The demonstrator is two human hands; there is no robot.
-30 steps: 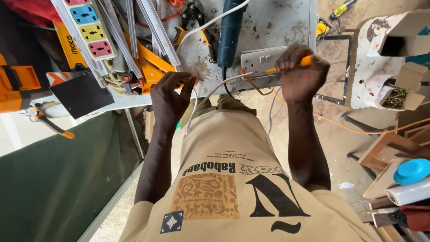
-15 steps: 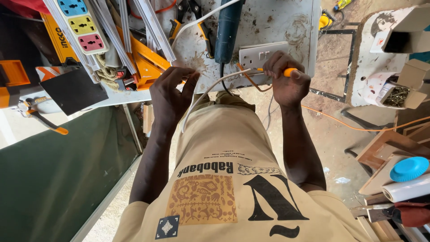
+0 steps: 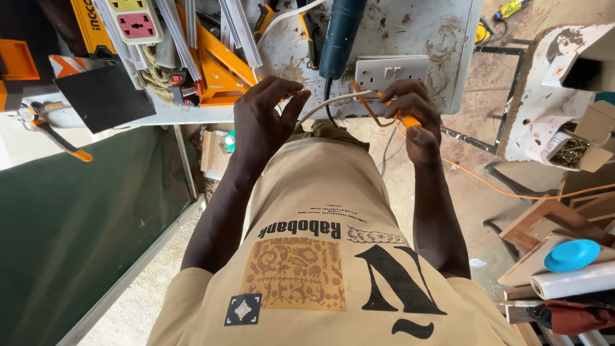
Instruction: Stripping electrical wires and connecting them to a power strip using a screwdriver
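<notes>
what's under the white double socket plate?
The white socket plate lies on the stained white tabletop. Brown wires loop out from its near edge toward the right hand. Anything beneath the plate itself is covered.

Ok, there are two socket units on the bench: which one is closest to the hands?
The white double wall socket, lying just above the right hand. The other, a multicoloured power strip, sits far off at the bench's upper left, beyond the left hand.
</notes>
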